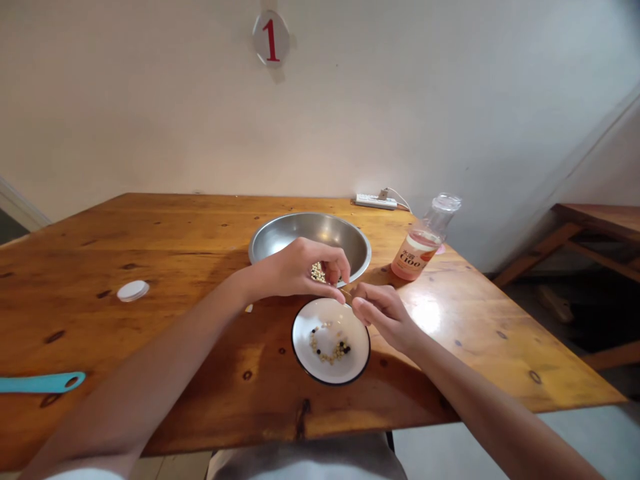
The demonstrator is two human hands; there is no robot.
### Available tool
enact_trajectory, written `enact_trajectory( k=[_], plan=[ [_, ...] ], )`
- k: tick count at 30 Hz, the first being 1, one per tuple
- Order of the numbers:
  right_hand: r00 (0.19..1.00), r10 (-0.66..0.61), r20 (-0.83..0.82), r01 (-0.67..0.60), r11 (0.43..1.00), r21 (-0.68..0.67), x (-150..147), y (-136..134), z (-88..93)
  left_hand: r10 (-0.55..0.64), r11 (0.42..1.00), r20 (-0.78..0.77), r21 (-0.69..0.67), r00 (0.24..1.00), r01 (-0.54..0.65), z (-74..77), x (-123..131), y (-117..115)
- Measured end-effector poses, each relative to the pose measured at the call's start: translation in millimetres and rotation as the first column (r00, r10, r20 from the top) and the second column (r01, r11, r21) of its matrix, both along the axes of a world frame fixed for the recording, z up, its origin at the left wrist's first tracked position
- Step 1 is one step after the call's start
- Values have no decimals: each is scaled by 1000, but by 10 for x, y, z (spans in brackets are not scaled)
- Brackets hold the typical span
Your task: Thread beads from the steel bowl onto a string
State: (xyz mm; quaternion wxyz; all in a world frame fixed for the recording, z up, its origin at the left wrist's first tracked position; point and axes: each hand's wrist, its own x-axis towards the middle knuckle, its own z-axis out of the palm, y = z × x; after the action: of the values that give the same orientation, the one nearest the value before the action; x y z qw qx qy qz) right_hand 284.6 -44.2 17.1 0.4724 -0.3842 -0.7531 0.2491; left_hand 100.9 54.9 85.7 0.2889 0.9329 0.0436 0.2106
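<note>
My left hand (pixel 315 265) reaches over the near rim of a steel bowl (pixel 265 235). Its fingers curl, with a gap between them and the outstretched thumb. Close to that thumb, my right hand (pixel 381 311) pinches a thin, pale strand (pixel 346 292), whose exact kind I cannot make out. Both hands are above the far edge of a white plate (pixel 310 368) with a dark rim. Small yellow and black beans (pixel 330 347) lie on this plate in a loose ring. More pale beans (pixel 317 272) show inside the bowl, partly hidden by my left hand.
An uncapped bottle (pixel 413 252) of pink drink stands right of the bowl. A white power strip (pixel 376 201) lies at the table's back edge. To the left are a white lid (pixel 133 291) and a turquoise handle (pixel 45 383). A wooden bench (pixel 600 223) stands beyond the table's right side.
</note>
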Motion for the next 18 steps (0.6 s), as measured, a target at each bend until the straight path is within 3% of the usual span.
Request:
enact_trajectory(
  k=[18],
  plan=[
    [999, -3, 38, 3, 1000, 8, 18, 16, 4, -7, 1000, 4, 26, 1000, 7, -27, 14, 20]
  ],
)
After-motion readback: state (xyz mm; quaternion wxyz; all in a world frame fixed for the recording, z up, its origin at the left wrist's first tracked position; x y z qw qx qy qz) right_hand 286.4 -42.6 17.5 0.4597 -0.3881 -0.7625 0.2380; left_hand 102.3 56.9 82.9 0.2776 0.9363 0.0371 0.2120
